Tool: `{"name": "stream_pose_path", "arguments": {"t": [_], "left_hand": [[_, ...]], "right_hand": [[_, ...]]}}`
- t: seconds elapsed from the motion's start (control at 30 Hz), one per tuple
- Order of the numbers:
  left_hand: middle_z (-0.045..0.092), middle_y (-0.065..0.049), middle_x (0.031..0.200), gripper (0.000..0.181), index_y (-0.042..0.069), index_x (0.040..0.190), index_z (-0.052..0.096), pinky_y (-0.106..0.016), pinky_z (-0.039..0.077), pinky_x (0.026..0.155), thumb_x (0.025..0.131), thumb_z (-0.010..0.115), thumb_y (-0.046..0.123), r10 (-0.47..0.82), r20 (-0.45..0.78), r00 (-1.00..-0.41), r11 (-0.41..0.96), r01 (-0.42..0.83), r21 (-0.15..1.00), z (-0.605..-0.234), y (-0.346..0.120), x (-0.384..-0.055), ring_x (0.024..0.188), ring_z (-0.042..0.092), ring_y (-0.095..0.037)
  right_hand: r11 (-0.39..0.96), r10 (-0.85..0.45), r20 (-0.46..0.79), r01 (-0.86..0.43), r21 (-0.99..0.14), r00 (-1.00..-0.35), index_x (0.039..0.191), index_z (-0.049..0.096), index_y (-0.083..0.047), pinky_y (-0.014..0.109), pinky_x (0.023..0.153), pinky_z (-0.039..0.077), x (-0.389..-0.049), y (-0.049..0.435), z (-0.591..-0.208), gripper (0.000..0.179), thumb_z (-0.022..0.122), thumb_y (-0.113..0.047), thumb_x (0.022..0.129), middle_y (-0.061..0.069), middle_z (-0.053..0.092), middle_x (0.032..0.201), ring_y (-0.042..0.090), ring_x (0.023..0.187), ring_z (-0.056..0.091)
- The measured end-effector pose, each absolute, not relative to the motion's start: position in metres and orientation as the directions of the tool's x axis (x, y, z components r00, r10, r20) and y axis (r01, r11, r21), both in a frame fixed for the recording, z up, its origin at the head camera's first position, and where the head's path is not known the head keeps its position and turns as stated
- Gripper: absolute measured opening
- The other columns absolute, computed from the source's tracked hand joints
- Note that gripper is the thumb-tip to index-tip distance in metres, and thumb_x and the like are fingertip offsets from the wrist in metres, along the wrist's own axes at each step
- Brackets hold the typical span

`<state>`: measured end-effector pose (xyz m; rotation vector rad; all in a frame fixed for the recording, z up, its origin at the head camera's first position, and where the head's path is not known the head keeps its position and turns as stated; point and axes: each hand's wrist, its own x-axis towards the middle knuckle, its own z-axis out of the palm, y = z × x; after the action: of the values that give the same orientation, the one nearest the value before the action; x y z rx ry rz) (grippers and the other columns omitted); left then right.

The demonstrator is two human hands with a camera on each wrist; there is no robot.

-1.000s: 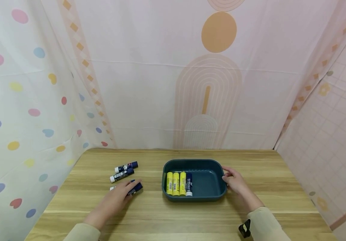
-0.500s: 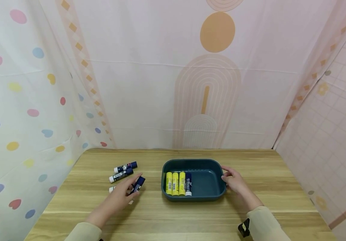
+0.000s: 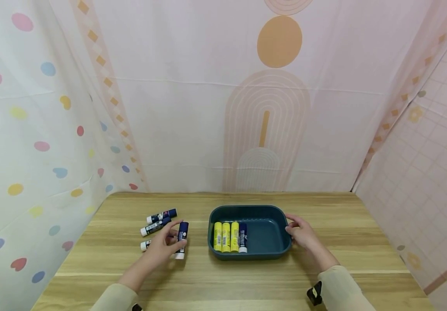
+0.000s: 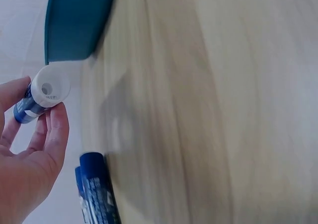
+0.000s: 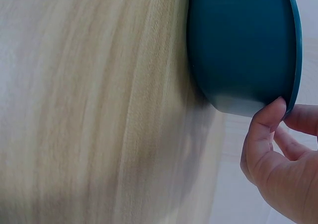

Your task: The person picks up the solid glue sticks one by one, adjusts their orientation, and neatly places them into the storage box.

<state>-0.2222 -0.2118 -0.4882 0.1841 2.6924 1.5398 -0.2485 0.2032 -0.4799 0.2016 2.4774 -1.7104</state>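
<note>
My left hand [image 3: 160, 249] pinches a dark blue glue stick [image 3: 183, 231] with a white end between thumb and fingers, the stick standing lengthwise away from me. In the left wrist view the white end of that stick faces the camera, off the table surface. On the right, my right hand [image 3: 303, 235] pinches the right end wall of a teal box [image 3: 267, 237] at its rim, as the right wrist view also shows. Inside the box, three yellow glue sticks [image 3: 226, 237] and one dark blue glue stick [image 3: 243, 237] lie side by side at the left.
Beyond the left hand lie two loose blue glue sticks [image 3: 162, 215] close together. A third one [image 3: 145, 245] is partly hidden behind that hand. All rest on the wooden table [image 3: 223, 283], with patterned curtains [image 3: 188, 129] hanging behind and at both sides.
My left hand has picked up a blue glue stick from the left group, turned it from sideways to lengthwise and brought it slightly right. The right hand and box stay put.
</note>
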Motion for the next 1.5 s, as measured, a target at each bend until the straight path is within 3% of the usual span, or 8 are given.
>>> {"name": "stream_pose_path", "arguments": {"t": [0.23,0.57,1.07,1.5], "left_hand": [[0.053,-0.014,0.115,0.063,0.021,0.141,0.039,-0.032,0.050,0.082,0.086,0.070,0.021,0.104,-0.015,-0.994,0.396,0.027,0.918,-0.475,-0.195,-0.227,0.102,0.056,-0.023],[0.048,-0.018,0.117,0.065,0.018,0.142,0.034,-0.032,0.054,0.074,0.087,0.066,0.008,0.032,-0.026,-0.999,0.212,-0.019,0.977,-0.464,-0.151,-0.236,0.100,0.059,-0.024],[0.052,-0.017,0.111,0.059,0.016,0.138,0.035,-0.033,0.054,0.072,0.088,0.065,0.008,0.019,0.027,-0.999,0.256,0.031,0.966,-0.465,-0.090,-0.243,0.093,0.059,-0.023],[0.055,-0.017,0.101,0.058,0.010,0.130,0.036,-0.030,0.050,0.064,0.082,0.068,0.000,0.144,0.115,-0.983,0.321,0.156,0.934,-0.478,-0.034,-0.236,0.078,0.057,-0.019]], "right_hand": [[0.334,0.036,-0.190,0.191,-0.923,-0.981,0.137,0.046,-0.003,0.029,0.058,0.042,-0.248,0.203,-0.479,0.043,0.049,0.001,0.094,0.009,0.046,0.096,0.018,0.070,0.046],[0.341,0.034,-0.186,0.187,-0.921,-0.982,0.137,0.046,-0.003,0.029,0.058,0.043,-0.249,0.203,-0.480,0.043,0.049,0.001,0.094,0.010,0.046,0.097,0.017,0.070,0.046],[0.328,0.037,-0.187,0.189,-0.926,-0.982,0.137,0.046,-0.003,0.028,0.058,0.043,-0.249,0.205,-0.481,0.043,0.049,0.001,0.094,0.009,0.046,0.097,0.017,0.070,0.046],[0.332,0.037,-0.183,0.185,-0.925,-0.982,0.137,0.047,-0.002,0.027,0.057,0.043,-0.248,0.206,-0.481,0.042,0.049,0.001,0.094,0.010,0.046,0.097,0.017,0.070,0.047]]}}
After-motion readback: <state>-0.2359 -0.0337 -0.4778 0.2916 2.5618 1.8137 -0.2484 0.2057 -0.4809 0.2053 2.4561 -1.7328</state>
